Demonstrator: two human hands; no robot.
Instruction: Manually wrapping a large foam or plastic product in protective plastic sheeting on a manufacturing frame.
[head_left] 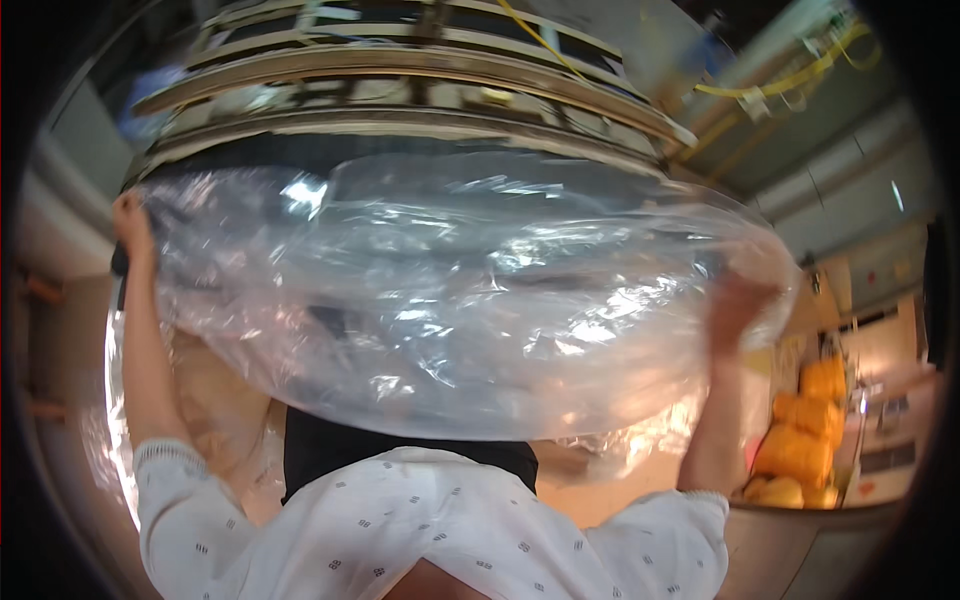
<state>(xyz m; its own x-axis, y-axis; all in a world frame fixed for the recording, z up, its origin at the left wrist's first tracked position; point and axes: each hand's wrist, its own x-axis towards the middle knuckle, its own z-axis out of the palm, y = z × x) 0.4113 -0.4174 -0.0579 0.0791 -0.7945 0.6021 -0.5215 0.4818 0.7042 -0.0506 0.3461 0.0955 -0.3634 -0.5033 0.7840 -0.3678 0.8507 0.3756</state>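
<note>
A large piece of thin clear plastic film (430,290), wrinkled and shiny, spreads wide between my raised arms and over the dark work surface. Whether it is a single sheet or a bag, I cannot tell. At its far left corner my left hand (130,222) is closed on the film's edge. My right hand (742,288) is at the right end of the film, which overlaps it. Motion blur and glare smear the fingers of this hand, so its grip does not show.
Beyond the film lies a frame of long wooden slats (400,65). Yellow cable (790,85) runs at the upper right. Orange bundles (797,450) are piled at the right. More shiny clear film (640,450) lies low, near my right forearm.
</note>
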